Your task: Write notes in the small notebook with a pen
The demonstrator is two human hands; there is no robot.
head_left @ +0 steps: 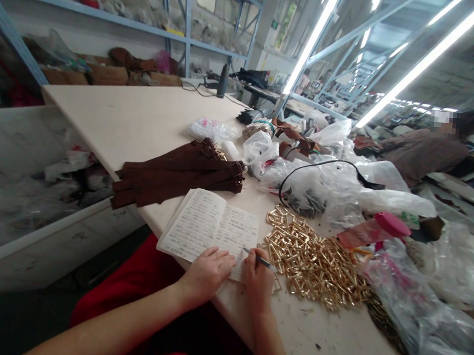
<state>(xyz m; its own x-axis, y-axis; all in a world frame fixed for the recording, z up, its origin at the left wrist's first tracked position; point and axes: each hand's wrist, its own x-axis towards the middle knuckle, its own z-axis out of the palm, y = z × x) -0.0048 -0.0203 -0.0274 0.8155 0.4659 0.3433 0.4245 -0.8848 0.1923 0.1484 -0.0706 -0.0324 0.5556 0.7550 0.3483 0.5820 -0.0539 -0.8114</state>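
An open notebook (200,222) with handwritten lines lies at the near edge of the pale table (143,113). My left hand (209,271) rests on its lower part, fingers laid flat and holding nothing. In my right hand (259,275) is a dark pen (264,260), gripped over the right page. Just right of that hand spreads a pile of gold-coloured metal buckles (316,260). Behind the notebook lie bundles of dark brown strips (171,175), partly over the table's left edge.
Clear plastic bags (330,187) and a pink-lidded bottle (374,232) crowd the right side. A white bin (50,250) stands left of the table. Blue shelving (90,10) is behind. Another person (425,151) is at the far right.
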